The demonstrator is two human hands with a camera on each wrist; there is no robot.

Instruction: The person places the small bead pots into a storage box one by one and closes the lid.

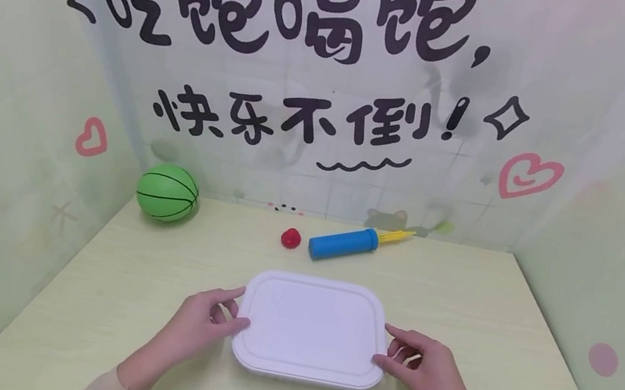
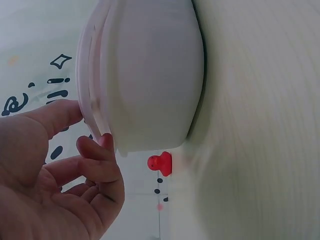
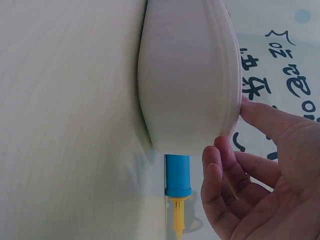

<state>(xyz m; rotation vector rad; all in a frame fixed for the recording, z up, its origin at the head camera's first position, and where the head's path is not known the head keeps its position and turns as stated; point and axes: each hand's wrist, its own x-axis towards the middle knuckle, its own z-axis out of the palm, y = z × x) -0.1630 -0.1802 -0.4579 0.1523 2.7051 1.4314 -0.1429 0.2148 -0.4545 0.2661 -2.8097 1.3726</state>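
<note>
A white rectangular lid [image 1: 312, 326] covers a white plastic box [image 2: 155, 75] on the table, near the middle of the head view. My left hand [image 1: 203, 320] pinches the lid's left rim, thumb on top and fingertips beneath. In the left wrist view a narrow gap shows between lid and box on that side. Over at the right rim, my right hand [image 1: 428, 366] pinches the lid between thumb and fingers. The lid sits close to the box there in the right wrist view. Whatever the box contains is hidden.
Behind the box lie a small red rubber duck [image 1: 291, 238] and a blue hand pump [image 1: 343, 244] with a yellow nozzle [image 1: 396, 237]. A green ball [image 1: 167, 192] rests in the back left corner. Printed curtains [image 1: 315, 181] enclose the table [image 1: 459, 282] at the back and sides.
</note>
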